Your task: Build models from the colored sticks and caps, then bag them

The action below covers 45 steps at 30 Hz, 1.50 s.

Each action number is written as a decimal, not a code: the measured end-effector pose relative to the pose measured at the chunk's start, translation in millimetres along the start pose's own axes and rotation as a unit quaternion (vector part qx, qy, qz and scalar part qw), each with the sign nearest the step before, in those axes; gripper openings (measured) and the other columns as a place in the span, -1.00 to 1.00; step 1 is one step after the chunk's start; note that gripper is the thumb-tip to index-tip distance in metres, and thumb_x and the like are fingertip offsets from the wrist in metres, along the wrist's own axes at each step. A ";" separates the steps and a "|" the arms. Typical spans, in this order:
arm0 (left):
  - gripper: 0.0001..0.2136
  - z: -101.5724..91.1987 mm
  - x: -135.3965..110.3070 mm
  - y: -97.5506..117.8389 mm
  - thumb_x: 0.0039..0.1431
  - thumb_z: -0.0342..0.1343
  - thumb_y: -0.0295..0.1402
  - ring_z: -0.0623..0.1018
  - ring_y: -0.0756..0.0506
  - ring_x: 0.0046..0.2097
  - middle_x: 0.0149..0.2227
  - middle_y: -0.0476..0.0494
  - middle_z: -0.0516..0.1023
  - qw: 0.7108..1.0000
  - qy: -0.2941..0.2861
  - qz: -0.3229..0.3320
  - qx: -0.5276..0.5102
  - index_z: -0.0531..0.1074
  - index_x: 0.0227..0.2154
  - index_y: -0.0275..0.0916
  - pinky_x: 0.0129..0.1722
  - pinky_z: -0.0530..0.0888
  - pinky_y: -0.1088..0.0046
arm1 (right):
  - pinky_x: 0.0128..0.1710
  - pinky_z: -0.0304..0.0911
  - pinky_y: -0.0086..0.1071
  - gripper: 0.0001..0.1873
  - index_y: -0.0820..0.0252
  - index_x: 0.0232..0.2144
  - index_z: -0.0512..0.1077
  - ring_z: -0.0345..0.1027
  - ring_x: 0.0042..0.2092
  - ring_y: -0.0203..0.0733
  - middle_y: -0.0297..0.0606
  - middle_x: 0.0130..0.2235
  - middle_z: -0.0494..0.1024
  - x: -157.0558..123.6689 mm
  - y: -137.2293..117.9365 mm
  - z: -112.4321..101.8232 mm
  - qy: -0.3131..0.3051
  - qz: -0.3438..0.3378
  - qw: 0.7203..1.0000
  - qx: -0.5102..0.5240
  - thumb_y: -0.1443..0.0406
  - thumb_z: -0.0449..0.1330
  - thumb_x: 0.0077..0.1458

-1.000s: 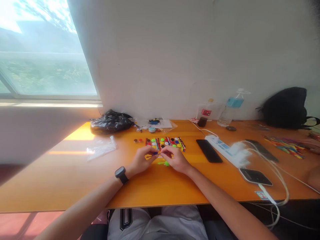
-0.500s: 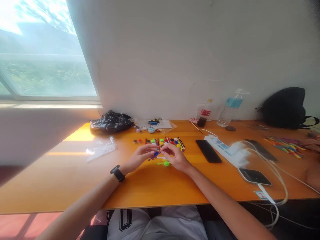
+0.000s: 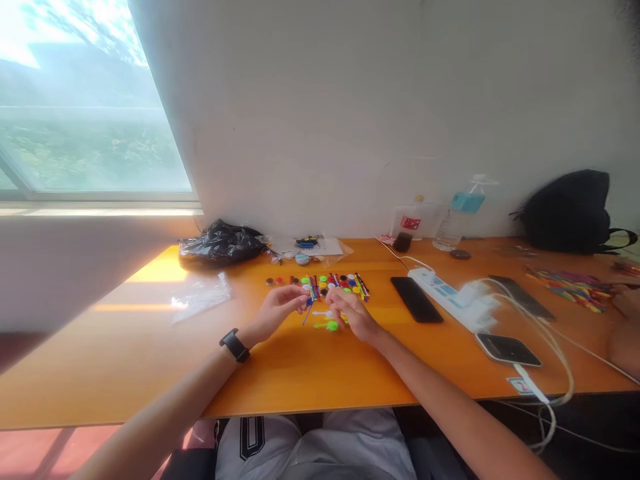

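Note:
My left hand (image 3: pixel 280 308), with a dark watch on the wrist, is closed in a pinch on a small blue plastic piece (image 3: pixel 309 303) with a thin stem hanging down. To its right, my right hand (image 3: pixel 354 313) has its fingers curled together, apart from the blue piece; whatever is in them is hidden. A bright green round piece with a stem (image 3: pixel 332 326) lies on the table just below my right hand. A white stemmed piece (image 3: pixel 325 314) lies between the hands. Beyond them are rows of coloured round caps (image 3: pixel 279 281) and thin sticks (image 3: pixel 361 287).
A black plastic bag (image 3: pixel 220 241) and a clear bag (image 3: pixel 204 297) lie at left. On the right are a black phone (image 3: pixel 416 299), a white power strip (image 3: pixel 443 297) with cables, and another phone (image 3: pixel 507 349). Someone's hand (image 3: pixel 627 303) is beside coloured strips (image 3: pixel 570 287) at far right.
My hands, together at the blue piece before, have moved apart. The blue piece stays in my left hand, and its stem now points downward.

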<state>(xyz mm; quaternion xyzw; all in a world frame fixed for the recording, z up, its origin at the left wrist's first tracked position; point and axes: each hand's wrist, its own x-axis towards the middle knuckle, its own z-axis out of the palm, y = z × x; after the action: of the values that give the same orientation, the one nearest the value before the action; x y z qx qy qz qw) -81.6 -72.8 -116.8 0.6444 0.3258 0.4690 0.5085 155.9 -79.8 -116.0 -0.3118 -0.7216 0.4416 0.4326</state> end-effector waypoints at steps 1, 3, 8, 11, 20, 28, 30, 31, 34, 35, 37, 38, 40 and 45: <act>-0.69 -0.3 0.3 0.1 0.21 0.32 -0.10 0.51 -0.03 -0.32 -0.33 -0.13 0.60 1.000 0.006 -0.002 -0.001 0.59 -0.26 -0.30 -0.23 0.47 0.43 | -0.12 0.23 -0.21 -0.43 0.08 -0.50 0.35 0.22 -0.37 -0.13 -0.34 -0.56 0.29 1.0 0.6 -1.5 0.013 -0.008 1.000 0.001 -0.12 -0.04 0.42; -0.70 -0.5 0.7 0.3 0.20 0.33 -0.12 0.51 -0.02 -0.30 -0.33 -0.12 0.59 1.000 0.013 -0.007 -0.012 0.59 -0.25 -0.30 -0.21 0.47 0.43 | -0.14 0.21 -0.24 -0.39 0.11 -0.56 0.33 0.24 -0.32 -0.13 -0.29 -0.48 0.35 3.6 0.5 -4.4 0.050 -0.038 0.998 -0.020 -0.10 -0.02 0.41; -0.72 1.2 0.9 -2.7 0.14 0.39 -0.17 0.57 -0.05 -0.24 -0.29 -0.13 0.62 0.998 0.024 -0.025 -0.048 0.57 -0.25 -0.29 -0.13 0.51 0.39 | -0.20 0.22 -0.29 -0.64 0.08 -0.23 0.52 0.31 -0.25 -0.13 -0.28 -0.30 0.46 7.7 -0.8 -3.4 0.086 -0.037 0.995 -0.042 -0.06 0.20 0.31; -0.72 2.1 1.1 -4.2 0.09 0.43 -0.20 0.60 -0.09 -0.19 -0.26 -0.14 0.64 0.998 0.042 -0.024 -0.047 0.57 -0.27 -0.29 -0.06 0.53 0.34 | -0.34 0.18 -0.37 -0.58 0.07 -0.08 0.52 0.27 -0.33 -0.21 -0.32 -0.33 0.44 8.0 2.2 1.5 0.055 0.024 0.998 0.030 -0.09 0.23 0.26; -0.73 1.9 1.0 -2.9 0.04 0.45 -0.21 0.62 -0.11 -0.16 -0.24 -0.16 0.66 0.997 0.078 0.021 -0.008 0.58 -0.32 -0.29 -0.03 0.55 0.31 | -0.53 -0.10 -0.38 -0.19 0.18 -0.70 0.32 -0.12 -0.58 -0.32 -0.42 -0.67 0.04 9.3 1.7 -15.5 -0.099 0.152 0.938 0.296 -0.29 -0.07 0.28; -0.76 0.4 3.1 -9.6 0.08 0.35 -0.32 0.60 -0.07 -0.28 -0.24 -0.14 0.63 0.998 0.059 -0.028 -0.021 0.56 -0.19 -0.27 -0.17 0.55 0.35 | -0.42 0.03 -0.40 -0.60 0.16 -0.39 0.42 0.13 -0.42 -0.28 -0.38 -0.44 0.32 11.5 9.1 -8.9 0.083 0.014 0.996 -0.018 -0.03 0.25 0.25; -0.72 -1.2 4.7 -15.2 0.10 0.30 -0.35 0.61 -0.08 -0.26 -0.21 -0.16 0.63 0.997 0.043 -0.041 -0.045 0.55 -0.12 -0.28 -0.12 0.56 0.31 | -0.35 0.11 -0.39 -0.69 0.15 -0.33 0.44 0.22 -0.36 -0.25 -0.36 -0.37 0.38 9.9 12.5 -5.3 0.063 -0.019 0.991 -0.116 0.04 0.28 0.24; -0.73 -2.2 5.7 -17.9 0.09 0.28 -0.36 0.61 -0.09 -0.24 -0.21 -0.17 0.62 0.996 0.038 -0.051 -0.061 0.56 -0.12 -0.29 -0.08 0.55 0.29 | -0.33 0.14 -0.38 -0.73 0.15 -0.31 0.45 0.25 -0.34 -0.23 -0.34 -0.35 0.40 8.8 13.9 -4.3 0.052 -0.032 0.985 -0.162 0.07 0.30 0.22; -0.79 -5.3 9.0 -23.6 0.08 0.24 -0.34 0.61 -0.11 -0.22 -0.24 -0.21 0.62 0.988 0.034 -0.090 -0.120 0.56 -0.25 -0.34 -0.03 0.54 0.28 | -0.20 0.23 -0.34 -0.76 0.13 -0.25 0.48 0.36 -0.20 -0.14 -0.26 -0.21 0.48 4.8 16.2 -3.9 0.023 -0.050 0.961 -0.271 0.14 0.38 0.13; -0.79 -6.3 9.6 -24.2 0.08 0.23 -0.31 0.61 -0.11 -0.24 -0.26 -0.21 0.62 0.985 0.035 -0.101 -0.135 0.55 -0.28 -0.35 -0.05 0.54 0.29 | -0.15 0.25 -0.32 -0.74 0.12 -0.22 0.49 0.39 -0.15 -0.11 -0.24 -0.16 0.49 3.4 16.2 -4.3 0.013 -0.046 0.955 -0.294 0.16 0.40 0.10; -0.76 -7.7 9.5 -23.7 0.13 0.24 -0.22 0.60 -0.10 -0.27 -0.29 -0.21 0.61 0.986 0.038 -0.108 -0.124 0.54 -0.30 -0.34 -0.11 0.53 0.33 | -0.09 0.27 -0.29 -0.71 0.10 -0.19 0.49 0.42 -0.08 -0.07 -0.22 -0.10 0.49 0.8 15.5 -5.4 -0.007 -0.031 0.946 -0.323 0.18 0.43 0.07; -0.73 -8.1 8.8 -23.0 0.15 0.25 -0.17 0.59 -0.10 -0.28 -0.30 -0.19 0.61 0.989 0.039 -0.107 -0.094 0.54 -0.31 -0.34 -0.14 0.52 0.35 | -0.08 0.28 -0.29 -0.71 0.10 -0.19 0.49 0.43 -0.08 -0.06 -0.22 -0.09 0.49 -0.3 15.0 -6.0 -0.017 -0.024 0.942 -0.333 0.19 0.43 0.07; -0.68 -7.7 6.6 -21.8 0.17 0.29 -0.10 0.58 -0.09 -0.30 -0.32 -0.18 0.61 0.995 0.031 -0.095 -0.006 0.54 -0.29 -0.33 -0.19 0.50 0.38 | -0.11 0.28 -0.31 -0.75 0.09 -0.20 0.49 0.44 -0.11 -0.09 -0.24 -0.09 0.48 -1.6 14.5 -7.1 -0.032 -0.013 0.937 -0.348 0.23 0.41 0.08; -0.63 -1.8 2.4 -25.9 0.18 0.30 -0.04 0.58 -0.12 -0.22 -0.23 -0.20 0.65 0.990 -0.032 -0.007 0.135 0.59 -0.23 -0.30 -0.18 0.49 0.39 | -0.21 0.25 -0.38 -0.93 0.12 -0.25 0.49 0.42 -0.21 -0.18 -0.25 -0.13 0.48 -1.1 18.6 -8.8 -0.044 -0.015 0.936 -0.350 0.30 0.30 0.19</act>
<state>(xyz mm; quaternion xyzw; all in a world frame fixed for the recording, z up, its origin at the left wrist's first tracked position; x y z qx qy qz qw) -81.0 -63.0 -141.0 0.7195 0.3742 0.3967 0.4301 165.5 -69.8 -131.2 -0.4129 -0.8533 0.1682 0.2703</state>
